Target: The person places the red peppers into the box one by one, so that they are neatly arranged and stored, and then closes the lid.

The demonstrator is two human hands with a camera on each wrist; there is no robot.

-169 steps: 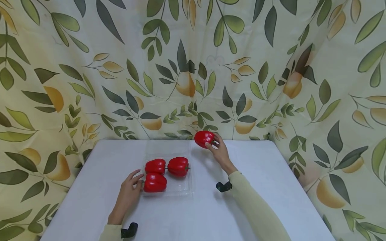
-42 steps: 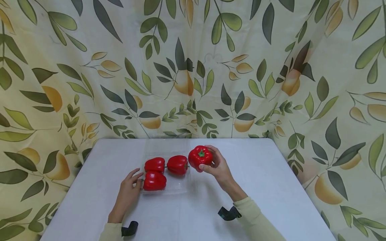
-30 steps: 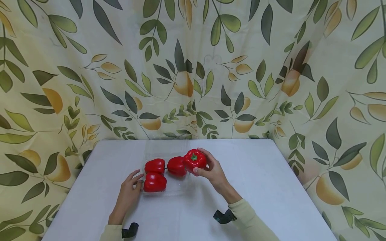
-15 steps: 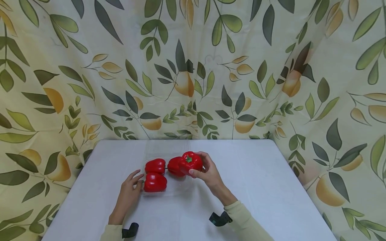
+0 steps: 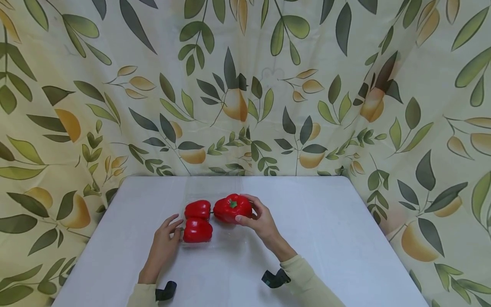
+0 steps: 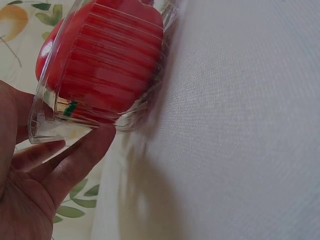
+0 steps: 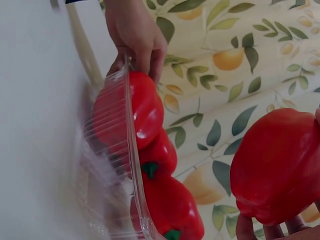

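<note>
My right hand (image 5: 265, 226) grips a red bell pepper (image 5: 238, 208), its green stem toward the head camera. In the right wrist view this held pepper (image 7: 275, 167) hangs above and apart from a clear plastic container (image 7: 132, 135). Three more red bell peppers lie inside: a near-left one (image 5: 197, 230), one behind it (image 5: 197, 209), and one on the right (image 5: 219, 210), partly hidden by the held pepper in the head view. My left hand (image 5: 165, 245) pinches the container's left edge; the left wrist view shows its fingertips (image 6: 102, 137) against the ribbed wall (image 6: 107, 55).
The container stands on a white-covered table (image 5: 326, 221). Behind the table hangs a curtain (image 5: 245, 85) with a leaf and fruit print. A dark camera mount sits at each wrist, one at the left (image 5: 166, 291) and one at the right (image 5: 276, 279).
My right hand has carried the pepper from the table's far right of the container leftward and nearer, turning its stem toward the head camera, to above the container's right side. The left hand has stayed put.
</note>
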